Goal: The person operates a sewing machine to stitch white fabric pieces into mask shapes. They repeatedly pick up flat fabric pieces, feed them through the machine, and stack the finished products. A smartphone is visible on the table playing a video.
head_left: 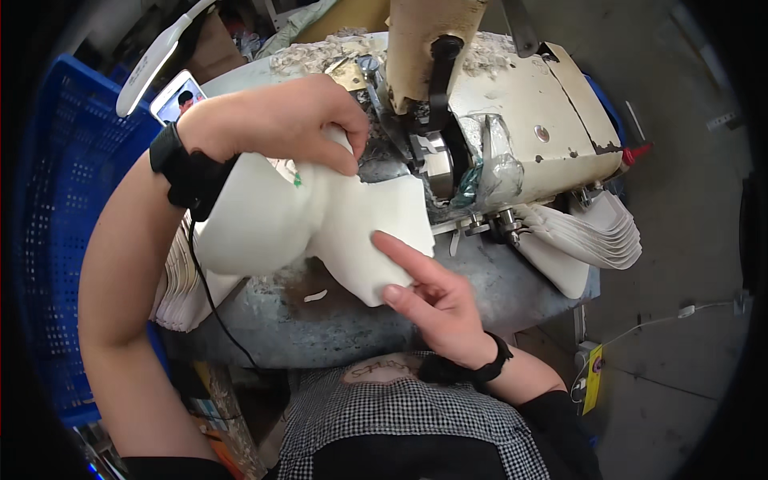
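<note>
A white, curved sheet piece (pixel 364 220) that looks like a shoe upper part is held between my hands, just left of the machine's metal wheel (pixel 436 164). My left hand (pixel 300 120) is closed on its upper edge, fingers bent over and thumb below. At its lower right, my right hand (pixel 440 308) has the index finger lying on the surface and the thumb at the edge. A broad white flap (pixel 252 220) with a small green mark near it hangs under my left wrist. Whether flap and sheet are one piece I cannot tell.
A cream machine (pixel 536 128) with worn paint stands on the grey worktable (pixel 344 336). Stacks of white pieces lie at the right (pixel 592 240) and left (pixel 180 292). A blue crate (pixel 60 240), a phone (pixel 178 96) and a white lamp (pixel 156 60) are at left. Scraps cover the back.
</note>
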The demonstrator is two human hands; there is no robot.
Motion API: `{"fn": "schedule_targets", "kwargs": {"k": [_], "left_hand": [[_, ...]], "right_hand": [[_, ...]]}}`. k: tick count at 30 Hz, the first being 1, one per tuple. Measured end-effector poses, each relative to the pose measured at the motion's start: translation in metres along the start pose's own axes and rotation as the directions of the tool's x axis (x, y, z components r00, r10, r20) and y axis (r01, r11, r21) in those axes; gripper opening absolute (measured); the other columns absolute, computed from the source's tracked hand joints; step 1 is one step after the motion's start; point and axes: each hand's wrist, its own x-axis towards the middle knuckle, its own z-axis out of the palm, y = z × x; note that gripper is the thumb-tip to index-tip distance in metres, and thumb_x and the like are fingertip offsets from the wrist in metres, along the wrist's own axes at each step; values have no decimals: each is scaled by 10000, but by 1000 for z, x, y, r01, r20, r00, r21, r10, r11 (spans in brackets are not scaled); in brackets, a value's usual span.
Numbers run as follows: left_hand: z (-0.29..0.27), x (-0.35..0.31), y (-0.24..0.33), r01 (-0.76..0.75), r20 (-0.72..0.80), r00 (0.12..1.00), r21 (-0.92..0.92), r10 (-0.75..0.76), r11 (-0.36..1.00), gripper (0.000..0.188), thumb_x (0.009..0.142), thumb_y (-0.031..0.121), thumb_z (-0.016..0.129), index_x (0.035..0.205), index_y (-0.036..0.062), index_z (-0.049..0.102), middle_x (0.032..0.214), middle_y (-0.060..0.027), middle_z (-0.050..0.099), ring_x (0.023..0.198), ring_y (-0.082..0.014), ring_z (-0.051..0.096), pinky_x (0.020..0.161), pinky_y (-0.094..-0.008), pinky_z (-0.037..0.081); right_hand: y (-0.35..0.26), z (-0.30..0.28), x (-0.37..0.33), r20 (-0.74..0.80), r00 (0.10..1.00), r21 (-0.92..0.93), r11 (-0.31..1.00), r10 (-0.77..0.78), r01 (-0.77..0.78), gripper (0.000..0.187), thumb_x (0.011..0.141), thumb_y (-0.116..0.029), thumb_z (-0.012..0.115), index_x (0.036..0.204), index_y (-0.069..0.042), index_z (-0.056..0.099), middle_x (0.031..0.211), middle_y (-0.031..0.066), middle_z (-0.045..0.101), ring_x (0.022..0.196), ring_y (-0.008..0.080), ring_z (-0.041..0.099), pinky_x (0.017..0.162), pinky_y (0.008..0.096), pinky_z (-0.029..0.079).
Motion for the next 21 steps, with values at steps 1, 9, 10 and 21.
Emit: {"fn": "schedule_targets", "kwargs": {"k": [1, 9, 10, 21], "left_hand": [[-3, 4, -1, 25, 21, 999, -8, -25, 1000, 192, 749, 180, 702, 818, 6, 661, 784, -105, 643, 785, -262, 607, 732, -339, 460], [-11, 15, -7, -73, -27, 997, 77, 76, 994, 201, 741, 186, 686, 817, 3, 658, 771, -112, 646, 764, -245, 615, 713, -328, 461], [-11, 15, -6, -50, -21, 998, 65, 51, 997, 202, 738, 186, 684, 817, 2, 658, 769, -111, 647, 758, -246, 615, 707, -329, 463], [9, 26, 7, 102, -142, 982, -144, -123, 984, 310, 745, 229, 683, 886, -46, 665, 802, -144, 672, 752, -216, 639, 696, -307, 493]], "right_hand": [[2, 4, 4, 8, 1000, 93, 996, -15, 15, 490, 938, -21, 548, 1408, -24, 406, 1262, 41, 549, 1018, 45, 521, 851, 193, 426], [5, 6, 15, -51, 997, 157, 986, -54, 61, 511, 920, 6, 569, 1402, -1, 398, 1306, 58, 523, 1071, 64, 524, 888, 207, 428], [6, 3, 15, -66, 996, 136, 989, -54, 62, 505, 915, 11, 574, 1393, 3, 412, 1305, 62, 525, 1072, 67, 528, 885, 206, 432], [-7, -29, 16, -290, 937, -157, 975, -196, 155, 338, 862, 41, 621, 1195, 26, 570, 1128, 61, 608, 1020, 104, 561, 894, 237, 446]]}}
